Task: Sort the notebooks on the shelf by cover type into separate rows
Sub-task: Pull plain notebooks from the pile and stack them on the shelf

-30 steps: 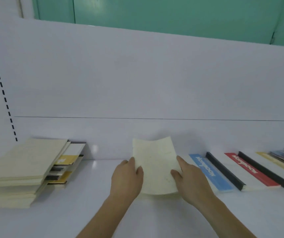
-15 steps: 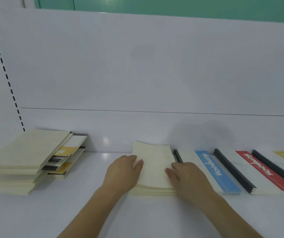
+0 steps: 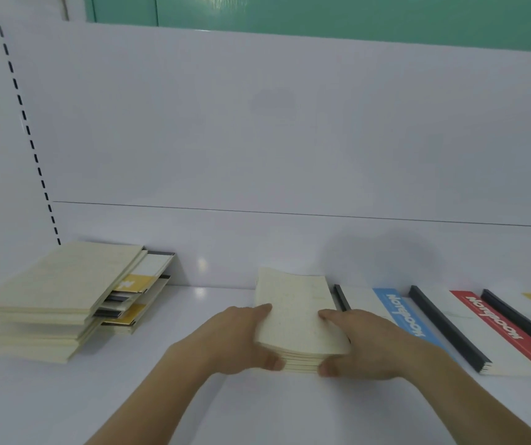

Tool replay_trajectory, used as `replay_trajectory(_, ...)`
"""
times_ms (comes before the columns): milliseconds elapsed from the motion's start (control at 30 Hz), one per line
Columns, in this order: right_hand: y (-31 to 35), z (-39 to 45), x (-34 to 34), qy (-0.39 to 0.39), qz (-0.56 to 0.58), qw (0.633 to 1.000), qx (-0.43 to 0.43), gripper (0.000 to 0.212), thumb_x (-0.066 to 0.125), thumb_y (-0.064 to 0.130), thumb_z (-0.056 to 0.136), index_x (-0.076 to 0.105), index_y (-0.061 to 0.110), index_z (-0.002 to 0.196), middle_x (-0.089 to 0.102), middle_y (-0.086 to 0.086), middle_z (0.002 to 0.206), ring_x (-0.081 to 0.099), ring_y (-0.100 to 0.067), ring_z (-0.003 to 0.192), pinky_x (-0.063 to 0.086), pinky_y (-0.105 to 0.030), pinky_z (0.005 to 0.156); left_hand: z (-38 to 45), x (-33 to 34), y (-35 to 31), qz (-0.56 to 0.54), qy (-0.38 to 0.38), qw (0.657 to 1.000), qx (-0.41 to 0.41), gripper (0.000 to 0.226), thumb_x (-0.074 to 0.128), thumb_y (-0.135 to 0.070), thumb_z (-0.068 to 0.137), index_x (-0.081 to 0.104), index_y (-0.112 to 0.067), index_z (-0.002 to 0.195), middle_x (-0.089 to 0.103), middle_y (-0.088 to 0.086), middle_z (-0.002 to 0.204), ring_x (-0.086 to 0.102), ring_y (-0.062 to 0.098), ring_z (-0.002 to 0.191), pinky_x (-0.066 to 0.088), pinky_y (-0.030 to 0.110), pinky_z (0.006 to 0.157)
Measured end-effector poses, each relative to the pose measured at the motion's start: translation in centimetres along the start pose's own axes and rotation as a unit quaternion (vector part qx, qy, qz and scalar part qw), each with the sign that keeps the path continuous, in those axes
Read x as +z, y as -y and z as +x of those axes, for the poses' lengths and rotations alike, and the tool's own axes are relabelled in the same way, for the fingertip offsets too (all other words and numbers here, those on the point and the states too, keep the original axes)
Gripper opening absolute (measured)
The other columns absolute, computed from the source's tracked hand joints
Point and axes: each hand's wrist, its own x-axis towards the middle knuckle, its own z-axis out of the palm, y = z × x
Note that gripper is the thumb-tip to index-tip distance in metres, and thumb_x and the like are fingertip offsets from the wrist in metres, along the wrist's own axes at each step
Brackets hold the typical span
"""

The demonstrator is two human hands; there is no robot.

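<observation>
The left hand (image 3: 241,340) and the right hand (image 3: 362,343) grip a small stack of cream notebooks (image 3: 297,319) from both sides, thumbs at its near edge, fingers on the matte top cover. It lies at the middle of the glossy white shelf (image 3: 65,406), near the back edge. Toward the right edge lie flat notebooks with black spines (image 3: 443,329). Near the left edge stands a taller cream pile (image 3: 49,284).

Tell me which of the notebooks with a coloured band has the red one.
The white notebook with the red "Notebook" band, second from the right end of the row; the white notebook beside it has a blue band.
</observation>
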Motion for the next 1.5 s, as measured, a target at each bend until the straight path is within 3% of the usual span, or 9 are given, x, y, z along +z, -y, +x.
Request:
replay_trajectory(333, 0.3, 0.3, -0.4, 0.018, -0.010, 1.000, 0.003, 0.104, 0.068, 0.063, 0.070, 0.008, 0.042, 0.153, 0.039, 0.006, 0.146, 0.040, -0.018, 0.132, 0.040, -0.032, 0.103, 0.1, 0.2, -0.6, 0.038, -0.005, 0.999, -0.027, 0.088, 0.077, -0.048, 0.078, 0.027, -0.031, 0.150, 0.052, 0.006, 0.130, 0.054, 0.027, 0.114, 0.048, 0.038, 0.095)
replay_trajectory(533, 0.1, -0.1, -0.9, -0.016, -0.103, 0.995, -0.009, 0.108, 0.047, 0.089, 0.066, 0.014, 0.036, 0.154, 0.032, 0.002, 0.154, 0.029, -0.022, 0.140, 0.023, -0.040, 0.116, -0.3, 0.5, 0.0, 0.022, -0.032, 0.999, -0.013, 0.103, 0.073, -0.063, 0.076, 0.013, -0.035, 0.155, 0.041, -0.007, 0.147, 0.044, 0.018, 0.131, 0.041, 0.035, 0.105)
replay_trajectory(667, 2.1, -0.2, -1.6, -0.141, -0.091, 0.985, -0.049, 0.094, 0.029, 0.087, 0.079, 0.017, 0.032, 0.154, 0.020, 0.001, 0.160, 0.019, -0.020, 0.146, 0.014, -0.038, 0.120, -1.7, 0.0, 0.7, -0.010, -0.150, 0.988, -0.019, 0.087, 0.054, -0.076, 0.082, 0.025, -0.034, 0.153, 0.038, -0.014, 0.152, 0.044, 0.011, 0.134, 0.042, 0.034, 0.105)
replay_trajectory(767, 5.7, 0.2, -1.1, -0.223, -0.040, 0.970, -0.093, 0.079, 0.028, 0.078, 0.086, 0.030, 0.030, 0.149, 0.032, 0.007, 0.154, 0.029, -0.015, 0.140, 0.023, -0.034, 0.117, -3.3, -1.1, 1.8, 0.013, -0.272, 0.962, -0.028, 0.060, 0.046, -0.064, 0.094, 0.042, -0.031, 0.143, 0.053, -0.011, 0.138, 0.052, 0.010, 0.123, 0.047, 0.032, 0.098)
replay_trajectory(1067, 19.0, 2.1, 0.9, -0.285, 0.066, 0.938, -0.187, 0.054, 0.042, 0.061, 0.095, 0.054, 0.027, 0.134, 0.054, 0.012, 0.131, 0.045, -0.008, 0.124, 0.038, -0.022, 0.102, -9.4, -5.7, 11.2, 0.083, -0.500, 0.862, -0.030, 0.021, 0.072, -0.019, 0.086, 0.068, -0.013, 0.106, 0.071, 0.000, 0.101, 0.065, 0.027, 0.093, 0.051, 0.035, 0.075)
replay_trajectory(1167, 24.1, 3.5, 0.9, -0.280, 0.123, 0.938, -0.164, 0.047, 0.043, 0.060, 0.094, 0.062, 0.027, 0.121, 0.061, 0.013, 0.112, 0.054, -0.008, 0.108, 0.046, -0.027, 0.091, -11.5, -7.5, 15.9, 0.127, -0.478, 0.864, -0.092, 0.037, 0.065, -0.037, 0.090, 0.067, -0.012, 0.117, 0.069, 0.005, 0.115, 0.062, 0.030, 0.111, 0.049, 0.042, 0.090)
replay_trajectory(1267, 28.8, 4.9, 0.7, -0.252, 0.168, 0.948, -0.096, 0.046, 0.042, 0.062, 0.093, 0.066, 0.023, 0.087, 0.066, 0.009, 0.084, 0.061, -0.013, 0.084, 0.050, -0.032, 0.074, -13.2, -8.8, 20.0, 0.188, -0.339, 0.907, -0.166, 0.088, 0.021, -0.079, 0.085, 0.052, -0.017, 0.139, 0.051, 0.007, 0.145, 0.039, 0.029, 0.139, 0.028, 0.045, 0.116)
replay_trajectory(1367, 32.0, 6.4, 0.6, -0.209, 0.190, 0.959, -0.012, 0.059, 0.040, 0.064, 0.090, 0.056, 0.016, 0.061, 0.063, 0.003, 0.058, 0.063, -0.018, 0.066, 0.051, -0.032, 0.065, -13.9, -9.1, 22.7, 0.220, -0.261, 0.932, -0.125, 0.118, -0.016, -0.091, 0.067, 0.041, -0.023, 0.144, 0.039, 0.002, 0.152, 0.024, 0.024, 0.146, 0.013, 0.046, 0.122)
replay_trajectory(1500, 33.8, 7.5, 1.0, -0.129, 0.270, 0.953, 0.048, 0.054, 0.049, 0.057, 0.087, 0.070, 0.009, 0.074, 0.070, 0.000, 0.056, 0.070, -0.015, 0.054, 0.059, -0.030, 0.063, -13.8, -8.6, 25.0, 0.211, -0.297, 0.931, -0.030, 0.078, 0.019, -0.079, 0.087, 0.067, -0.024, 0.116, 0.066, -0.001, 0.119, 0.057, 0.028, 0.118, 0.047, 0.045, 0.102)
